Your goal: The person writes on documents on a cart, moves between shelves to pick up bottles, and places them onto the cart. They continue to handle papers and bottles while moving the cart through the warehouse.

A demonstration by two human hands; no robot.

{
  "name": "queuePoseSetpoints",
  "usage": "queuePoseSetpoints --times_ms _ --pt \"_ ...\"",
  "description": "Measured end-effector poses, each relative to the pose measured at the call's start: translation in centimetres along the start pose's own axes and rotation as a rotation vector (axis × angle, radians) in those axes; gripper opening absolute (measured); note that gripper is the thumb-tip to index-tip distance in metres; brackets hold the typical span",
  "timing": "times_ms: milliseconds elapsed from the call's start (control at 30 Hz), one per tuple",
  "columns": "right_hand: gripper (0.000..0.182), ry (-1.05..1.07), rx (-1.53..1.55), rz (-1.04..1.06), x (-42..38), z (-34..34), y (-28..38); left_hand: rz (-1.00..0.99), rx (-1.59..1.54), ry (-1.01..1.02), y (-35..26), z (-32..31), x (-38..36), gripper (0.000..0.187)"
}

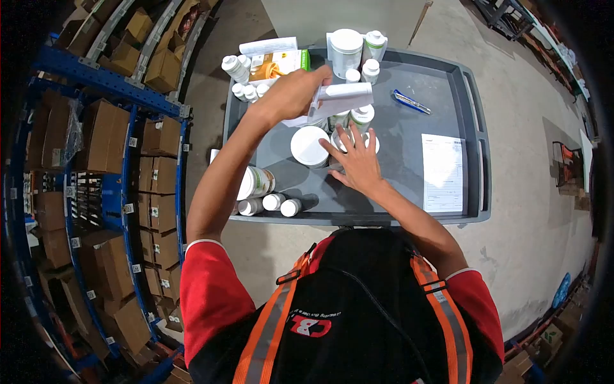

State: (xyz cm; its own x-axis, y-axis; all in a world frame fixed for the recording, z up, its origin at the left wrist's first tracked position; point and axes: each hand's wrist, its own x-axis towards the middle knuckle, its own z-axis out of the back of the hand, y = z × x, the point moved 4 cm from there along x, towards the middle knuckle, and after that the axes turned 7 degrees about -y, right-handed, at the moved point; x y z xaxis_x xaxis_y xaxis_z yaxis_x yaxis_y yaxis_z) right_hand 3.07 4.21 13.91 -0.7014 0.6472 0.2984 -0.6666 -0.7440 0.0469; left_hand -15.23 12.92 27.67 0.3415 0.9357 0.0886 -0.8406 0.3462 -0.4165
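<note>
Over the grey cart's tray (403,173), my left hand (297,93) holds a curled white paper (342,93) above a group of white bottles. My right hand (357,160) has its fingers spread over several white containers, among them a bottle (362,116) just beyond the fingertips. Left of these fingers stands a large white-lidded tub (310,146). What lies right under my right palm is partly hidden. Behind my left hand is a green and orange box (278,65) with a rolled paper (268,45) on it.
A blue cutter (411,102) and a printed sheet (442,173) lie on the tray's right side. A large tub (346,51) stands at the back, more bottles (274,202) at the front left. Blue racks with cardboard boxes (107,136) line the left.
</note>
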Motion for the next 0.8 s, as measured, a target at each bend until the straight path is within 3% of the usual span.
queuePoseSetpoints --times_ms 100,167,267,500,667,767,800 --pt "0.095 -0.008 -0.008 0.023 -0.3 -0.3 -0.1 -0.037 -0.078 0.098 -0.4 -2.5 0.6 0.037" --pt "0.094 -0.025 0.024 0.018 -0.6 -0.4 0.0 -0.03 0.036 0.173 -0.7 -3.8 0.4 0.037" --pt "0.093 -0.046 0.046 0.012 -1.0 -0.4 0.1 0.083 -0.036 0.217 -1.7 -2.7 -0.1 0.036" --pt "0.092 -0.067 0.072 -0.003 -2.2 -0.2 1.0 0.132 0.006 0.181 -2.0 -2.2 -0.6 0.037" --pt "0.091 -0.047 0.071 0.019 -2.0 -0.9 0.8 0.077 0.028 0.265 -0.3 -8.0 0.1 0.053" --pt "0.09 -0.111 0.073 0.044 -1.8 -1.2 0.4 0.01 -0.052 0.081 0.6 -8.8 -0.4 0.052" --pt "0.081 -0.135 0.066 0.057 -1.7 -0.8 0.3 0.024 -0.09 0.071 0.9 -8.9 -0.3 0.052"
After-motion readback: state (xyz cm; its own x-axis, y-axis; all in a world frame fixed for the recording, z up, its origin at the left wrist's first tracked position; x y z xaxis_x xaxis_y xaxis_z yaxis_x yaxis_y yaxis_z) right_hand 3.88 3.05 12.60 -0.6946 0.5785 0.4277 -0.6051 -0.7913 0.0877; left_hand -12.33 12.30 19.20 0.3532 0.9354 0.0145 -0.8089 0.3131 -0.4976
